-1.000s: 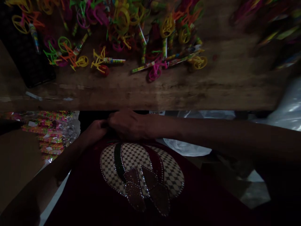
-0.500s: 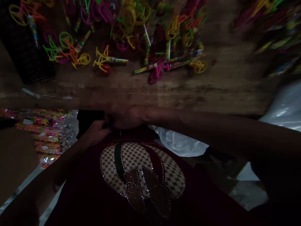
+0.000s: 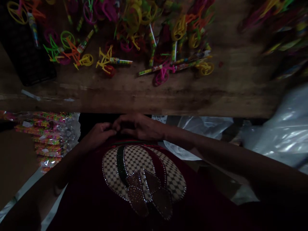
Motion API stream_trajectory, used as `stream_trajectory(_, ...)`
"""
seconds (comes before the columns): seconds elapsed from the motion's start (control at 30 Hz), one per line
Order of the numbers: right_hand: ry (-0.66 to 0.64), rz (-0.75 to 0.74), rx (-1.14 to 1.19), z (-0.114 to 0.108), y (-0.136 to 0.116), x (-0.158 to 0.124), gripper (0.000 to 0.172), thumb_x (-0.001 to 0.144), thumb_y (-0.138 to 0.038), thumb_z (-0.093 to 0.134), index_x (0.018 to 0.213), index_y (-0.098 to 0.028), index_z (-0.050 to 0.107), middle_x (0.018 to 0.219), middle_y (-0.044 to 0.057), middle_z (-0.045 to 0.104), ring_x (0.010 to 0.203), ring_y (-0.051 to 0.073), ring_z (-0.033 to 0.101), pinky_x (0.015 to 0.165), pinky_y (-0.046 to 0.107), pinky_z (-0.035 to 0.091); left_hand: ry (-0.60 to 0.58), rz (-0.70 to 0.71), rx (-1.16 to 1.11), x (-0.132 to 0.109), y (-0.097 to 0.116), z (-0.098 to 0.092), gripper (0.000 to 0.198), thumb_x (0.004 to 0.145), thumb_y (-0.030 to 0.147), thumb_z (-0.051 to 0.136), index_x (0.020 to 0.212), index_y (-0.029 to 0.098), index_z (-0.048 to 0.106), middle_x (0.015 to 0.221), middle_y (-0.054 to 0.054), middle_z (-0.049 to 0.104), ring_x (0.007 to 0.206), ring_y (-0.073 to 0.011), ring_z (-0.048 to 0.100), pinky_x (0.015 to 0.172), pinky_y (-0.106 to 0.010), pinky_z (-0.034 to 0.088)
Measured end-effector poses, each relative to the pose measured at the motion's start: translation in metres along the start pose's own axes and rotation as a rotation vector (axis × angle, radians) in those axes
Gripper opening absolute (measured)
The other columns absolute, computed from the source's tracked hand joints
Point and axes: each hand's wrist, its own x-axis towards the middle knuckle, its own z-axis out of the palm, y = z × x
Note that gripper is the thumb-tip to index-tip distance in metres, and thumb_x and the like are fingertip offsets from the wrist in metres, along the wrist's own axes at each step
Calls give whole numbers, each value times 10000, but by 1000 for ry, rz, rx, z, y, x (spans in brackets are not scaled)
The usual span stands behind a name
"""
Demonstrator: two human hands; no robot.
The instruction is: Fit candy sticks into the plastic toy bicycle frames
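Both my hands meet close to my body, just below the near edge of the wooden table (image 3: 168,102). My left hand (image 3: 98,134) has its fingers curled and pinched toward the right one. My right hand (image 3: 139,126) lies over it with fingers bent, fingertips touching the left hand's. What they pinch is hidden in the dark. Below them is my dark red shirt with a checkered emblem (image 3: 144,179). On the table lie many small plastic toy bicycles, such as a yellow one (image 3: 106,61) and a pink one (image 3: 162,73), with striped candy sticks (image 3: 154,68).
A dark tray (image 3: 26,61) sits at the table's left. Bagged packs of colourful sticks (image 3: 48,134) lie low on the left. Clear plastic bags (image 3: 284,128) fill the right side beneath the table. More toys are heaped at the far right (image 3: 276,29).
My right forearm dropped lower and my right hand came back from the table edge to settle over the left hand. The view shifted slightly.
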Motion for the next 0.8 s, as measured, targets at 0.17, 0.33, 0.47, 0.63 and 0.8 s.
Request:
stream_trajectory(0.17, 286, -83, -223, 3, 12, -17, 215, 900, -211, 613, 1107, -177, 663, 1082, 84, 666, 958, 180, 632, 853, 370, 533, 25, -40, 18, 0, 3, 1, 234, 689, 394, 694, 783, 180, 686, 753, 10, 655, 719, -155, 584, 707, -274, 446)
stream_trajectory(0.33, 281, -101, -302, 13, 21, -23, 140, 918, -247, 645, 971, -165, 746, 902, 59, 657, 820, 156, 622, 733, 305, 514, 27, -32, 39, 1, 7, 2, 234, 678, 397, 695, 764, 180, 685, 767, 7, 648, 739, -153, 566, 709, -269, 444)
stream_trajectory(0.47, 330, -211, -325, 22, 30, -21, 216, 973, -293, 577, 928, -172, 750, 886, 54, 648, 774, 133, 598, 668, 264, 469, 28, -53, 35, 1, 8, 2, 241, 668, 404, 682, 769, 186, 677, 755, 8, 641, 721, -155, 557, 700, -274, 432)
stream_trajectory(0.63, 262, -257, -569, 23, 24, -15, 257, 987, -242, 470, 866, -140, 672, 869, 83, 630, 750, 153, 544, 690, 300, 427, 20, -45, 43, 2, 6, 1, 222, 664, 385, 668, 756, 183, 671, 741, 9, 638, 724, -159, 562, 711, -279, 435)
stream_trajectory(0.8, -71, 147, -416, 3, -14, 5, 123, 879, -179, 531, 802, -149, 623, 780, 39, 630, 637, 109, 508, 597, 252, 392, 6, -23, 67, 2, 6, 1, 201, 680, 351, 649, 760, 173, 694, 762, 2, 677, 741, -165, 593, 715, -275, 452)
